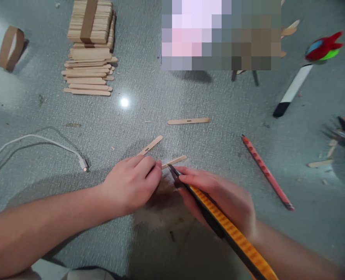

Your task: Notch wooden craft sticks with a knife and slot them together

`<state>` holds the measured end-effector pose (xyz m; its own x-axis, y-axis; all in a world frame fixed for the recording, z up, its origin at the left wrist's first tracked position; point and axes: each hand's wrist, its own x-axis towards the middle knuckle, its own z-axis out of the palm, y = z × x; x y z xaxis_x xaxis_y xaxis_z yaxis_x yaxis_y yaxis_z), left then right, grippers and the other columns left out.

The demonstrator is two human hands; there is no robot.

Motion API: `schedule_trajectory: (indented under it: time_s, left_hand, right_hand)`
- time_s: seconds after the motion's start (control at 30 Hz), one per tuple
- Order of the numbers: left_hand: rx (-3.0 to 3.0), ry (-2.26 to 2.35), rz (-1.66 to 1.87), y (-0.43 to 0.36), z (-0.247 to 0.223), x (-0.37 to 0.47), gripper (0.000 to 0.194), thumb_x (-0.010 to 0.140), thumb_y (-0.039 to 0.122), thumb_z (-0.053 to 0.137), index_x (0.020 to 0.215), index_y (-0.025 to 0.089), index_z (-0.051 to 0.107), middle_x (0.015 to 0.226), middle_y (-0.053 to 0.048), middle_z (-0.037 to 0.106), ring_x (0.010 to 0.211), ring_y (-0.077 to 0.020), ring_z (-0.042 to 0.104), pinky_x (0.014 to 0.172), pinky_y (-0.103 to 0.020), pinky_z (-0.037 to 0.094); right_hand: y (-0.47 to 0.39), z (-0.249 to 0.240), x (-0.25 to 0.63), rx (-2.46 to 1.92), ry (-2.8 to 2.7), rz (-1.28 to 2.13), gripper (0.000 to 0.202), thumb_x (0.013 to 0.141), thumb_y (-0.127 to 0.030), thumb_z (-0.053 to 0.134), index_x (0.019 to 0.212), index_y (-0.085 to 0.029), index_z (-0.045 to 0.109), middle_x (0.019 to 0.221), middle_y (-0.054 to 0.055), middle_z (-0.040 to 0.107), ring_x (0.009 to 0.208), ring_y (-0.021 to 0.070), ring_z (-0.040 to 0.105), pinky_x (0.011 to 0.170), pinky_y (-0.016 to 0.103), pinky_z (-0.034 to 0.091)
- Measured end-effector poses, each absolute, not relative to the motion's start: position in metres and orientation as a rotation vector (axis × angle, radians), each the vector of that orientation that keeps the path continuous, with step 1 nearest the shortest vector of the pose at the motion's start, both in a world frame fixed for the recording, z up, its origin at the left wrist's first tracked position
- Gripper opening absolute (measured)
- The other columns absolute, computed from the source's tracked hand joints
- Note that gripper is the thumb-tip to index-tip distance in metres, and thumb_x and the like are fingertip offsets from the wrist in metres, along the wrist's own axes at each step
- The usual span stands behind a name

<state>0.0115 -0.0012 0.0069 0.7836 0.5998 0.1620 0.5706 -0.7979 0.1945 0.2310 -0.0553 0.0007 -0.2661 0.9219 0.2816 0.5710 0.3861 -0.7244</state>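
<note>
My left hand [134, 182] is closed, its fingers pressing a wooden craft stick [178, 160] whose right end sticks out. In my right hand [216, 194] is an orange and black utility knife [233, 233], its blade tip touching that stick just right of my left fingers. Another stick [153, 144], with a small cut slot, slants out from behind my left knuckles. Farther up lies a third stick [189, 121], with a dark slot at its middle.
Stacked craft sticks [89, 70] lie at the upper left, beside a brown paper band [11, 48]. A white cable [44, 138] curves at left. Right of my hands are a red pencil [267, 173] and a white-and-black pen [293, 91]. A blurred-out patch covers the top middle.
</note>
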Motion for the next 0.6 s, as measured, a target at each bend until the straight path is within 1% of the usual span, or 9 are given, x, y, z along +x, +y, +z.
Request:
schedule_trajectory:
  time_s: [0.1, 0.23, 0.37, 0.5, 0.6]
  left_hand:
    - [2.837, 0.937, 0.296, -0.0015, 0.0062, 0.0116, 0.034, 0.103, 0.017, 0.034, 0.103, 0.011, 0.067, 0.089, -0.006, 0.071, 0.077, -0.0163, 0.066, 0.065, -0.026, 0.057]
    - [2.764, 0.945, 0.233, -0.0023, 0.0055, 0.0119, 0.032, 0.102, 0.020, 0.037, 0.105, 0.013, 0.067, 0.093, -0.006, 0.071, 0.080, -0.0160, 0.066, 0.066, -0.025, 0.056]
    - [2.674, 0.977, 0.232, -0.0017, 0.0053, 0.0130, 0.032, 0.102, 0.022, 0.037, 0.099, 0.015, 0.068, 0.090, -0.004, 0.069, 0.076, -0.0155, 0.064, 0.062, -0.025, 0.052]
    - [2.634, 0.980, 0.233, 0.0002, 0.0065, 0.0151, 0.034, 0.103, 0.023, 0.037, 0.093, 0.015, 0.069, 0.085, -0.004, 0.068, 0.070, -0.0162, 0.062, 0.058, -0.027, 0.049]
    - [2.626, 0.974, 0.247, 0.0007, 0.0061, 0.0155, 0.033, 0.103, 0.024, 0.038, 0.093, 0.015, 0.069, 0.084, -0.004, 0.068, 0.070, -0.0164, 0.062, 0.059, -0.028, 0.049]
  right_hand:
    - [-0.0563, -0.0009, 0.2325, -1.287, -1.980, 0.635, 0.036, 0.088, -0.013, 0.062, 0.119, -0.031, 0.060, 0.111, 0.000, 0.077, 0.086, 0.0221, 0.077, 0.070, 0.035, 0.065]
    - [-0.0595, -0.0045, 0.2354, -1.271, -2.048, 0.586, 0.037, 0.091, -0.015, 0.061, 0.124, -0.032, 0.060, 0.116, 0.003, 0.076, 0.094, 0.0228, 0.076, 0.078, 0.036, 0.065]
    - [-0.0625, -0.0048, 0.2362, -1.273, -2.064, 0.582, 0.037, 0.092, -0.017, 0.061, 0.126, -0.032, 0.059, 0.119, 0.004, 0.075, 0.097, 0.0234, 0.075, 0.083, 0.039, 0.065]
    - [-0.0621, -0.0047, 0.2349, -1.245, -2.056, 0.631, 0.040, 0.092, -0.015, 0.062, 0.127, -0.031, 0.057, 0.114, 0.004, 0.076, 0.094, 0.0230, 0.075, 0.080, 0.039, 0.064]
    - [-0.0604, -0.0054, 0.2340, -1.236, -2.060, 0.637, 0.039, 0.091, -0.014, 0.062, 0.127, -0.030, 0.057, 0.111, 0.005, 0.076, 0.093, 0.0231, 0.075, 0.077, 0.038, 0.064]
